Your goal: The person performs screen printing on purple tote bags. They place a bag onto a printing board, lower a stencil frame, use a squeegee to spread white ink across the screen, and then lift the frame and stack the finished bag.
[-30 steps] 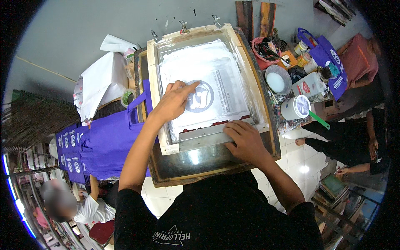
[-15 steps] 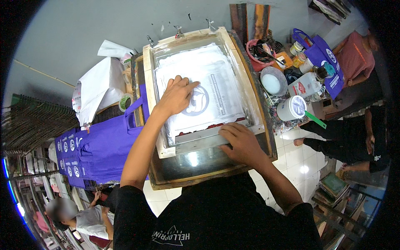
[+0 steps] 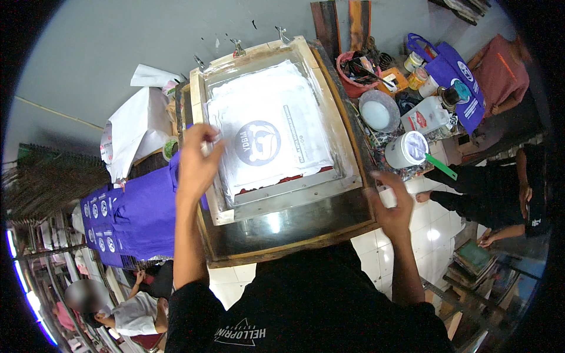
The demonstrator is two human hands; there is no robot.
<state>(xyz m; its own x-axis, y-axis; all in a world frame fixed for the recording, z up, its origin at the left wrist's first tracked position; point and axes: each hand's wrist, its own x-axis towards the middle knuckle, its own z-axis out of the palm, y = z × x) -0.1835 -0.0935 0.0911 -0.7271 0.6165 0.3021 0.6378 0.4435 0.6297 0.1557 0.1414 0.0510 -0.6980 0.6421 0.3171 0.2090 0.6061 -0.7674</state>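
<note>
A wooden screen printing frame (image 3: 347, 186) lies on a dark board (image 3: 282, 235) in front of me. Its mesh is coated in white around a round dark emblem (image 3: 259, 143) and lines of small print. Dark red streaks run along the near end of the mesh, beside a metal strip (image 3: 288, 191). Over the frame's left edge hovers my left hand (image 3: 200, 157), a little blurred, fingers bent and apart with nothing in them. My right hand (image 3: 393, 206) is in the air off the board's right edge, thumb and fingers spread, holding nothing.
Purple bags (image 3: 141, 217) lie to the left, by a white-covered stack (image 3: 135, 126). At right a cluttered table carries a white bucket (image 3: 400, 152) with a green-handled tool, a bowl (image 3: 379, 112) and a red basin (image 3: 356, 76). Other people are at both sides.
My left hand has lifted off the mesh and moved left, uncovering the emblem. My right hand has left the frame's near end and moved right. The view has shifted slightly.
</note>
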